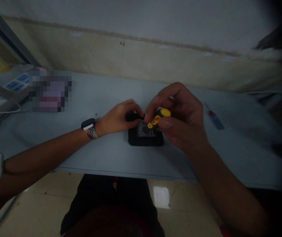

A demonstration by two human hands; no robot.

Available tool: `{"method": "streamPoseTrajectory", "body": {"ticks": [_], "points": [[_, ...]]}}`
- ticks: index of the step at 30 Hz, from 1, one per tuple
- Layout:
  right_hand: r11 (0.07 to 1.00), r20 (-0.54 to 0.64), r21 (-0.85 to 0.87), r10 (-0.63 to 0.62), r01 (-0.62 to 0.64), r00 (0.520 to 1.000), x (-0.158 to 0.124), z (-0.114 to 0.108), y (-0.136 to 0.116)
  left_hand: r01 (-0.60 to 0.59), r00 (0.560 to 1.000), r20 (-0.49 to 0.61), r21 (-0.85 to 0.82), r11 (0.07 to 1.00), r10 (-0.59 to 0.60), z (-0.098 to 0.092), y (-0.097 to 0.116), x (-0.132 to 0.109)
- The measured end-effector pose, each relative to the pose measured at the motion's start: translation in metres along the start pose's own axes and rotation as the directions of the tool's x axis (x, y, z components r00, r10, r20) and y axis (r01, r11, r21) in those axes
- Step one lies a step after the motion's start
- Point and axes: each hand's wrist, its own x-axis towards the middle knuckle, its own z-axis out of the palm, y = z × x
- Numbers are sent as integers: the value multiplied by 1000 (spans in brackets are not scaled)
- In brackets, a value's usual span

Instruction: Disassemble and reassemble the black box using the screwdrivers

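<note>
My left hand [125, 115] is closed around a black, rod-like piece [133, 117] that points toward my right hand. In my right hand [183, 115], thumb and fingers pinch a small black-and-yellow object [165, 113] with round yellow parts; its exact kind is unclear in the dim light. Both hands are just above a flat black device [146, 141] with rounded corners and a printed label, which lies on the table. My fingers and the held pieces cover its upper part, so I cannot tell whether they touch it.
The grey-blue table [101, 154] runs along a wall. To the right lies a screwdriver [215, 120] with a blue handle and red collar. At the left stand a white appliance [17, 84] with blue buttons and a pixelated item [50, 93]. A pale cable [1, 164] loops near my left forearm.
</note>
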Motion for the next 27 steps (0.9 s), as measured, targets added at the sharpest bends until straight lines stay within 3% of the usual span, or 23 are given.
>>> {"method": "streamPoseTrajectory", "body": {"ticks": [3, 11, 20, 27], "points": [[1000, 58, 21, 21, -22, 998, -2, -2, -4, -3, 1000, 2, -7, 1000, 3, 0, 0, 0], [988, -26, -157, -2, -2, 1000, -2, -5, 8, 22, 1000, -6, -50, 998, -22, 0, 3, 0], [995, 82, 78, 51, -58, 995, 3, 1, -2, 16, 1000, -4, -44, 999, -16, 0, 0, -1], [999, -29, -40, 15, -17, 999, -1, 2, 2, 15, 1000, 0, -21, 1000, -15, 2, -2, -1]]}}
